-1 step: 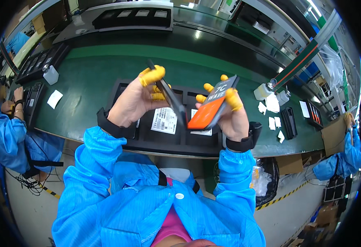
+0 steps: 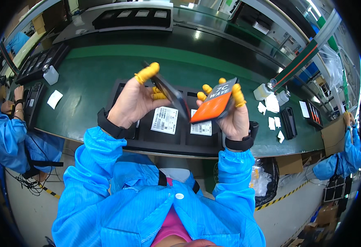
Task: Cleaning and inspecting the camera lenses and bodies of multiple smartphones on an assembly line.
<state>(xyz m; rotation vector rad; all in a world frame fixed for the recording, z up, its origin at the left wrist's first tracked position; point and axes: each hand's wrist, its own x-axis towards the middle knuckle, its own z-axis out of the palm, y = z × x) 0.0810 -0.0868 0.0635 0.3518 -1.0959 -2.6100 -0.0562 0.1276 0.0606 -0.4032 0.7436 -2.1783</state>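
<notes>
An orange-and-grey flat device [image 2: 216, 106] is tilted above a black compartmented tray [image 2: 147, 145], clamped in the right hand [image 2: 235, 122]; the left hand [image 2: 128, 106] grips a thin dark panel [image 2: 171, 94], its lower end close to the device, whether touching I cannot tell; white printed labels [image 2: 164, 120] show in the tray, which rests on a green-topped workbench [image 2: 94, 68]; wipes [image 2: 272, 103] and a dispenser bottle [image 2: 263, 92] stand rightward; blue-sleeved co-workers [image 2: 5, 138] flank the bench; black-and-yellow tape [image 2: 283, 198] edges the pale floor [image 2: 230, 224].
</notes>
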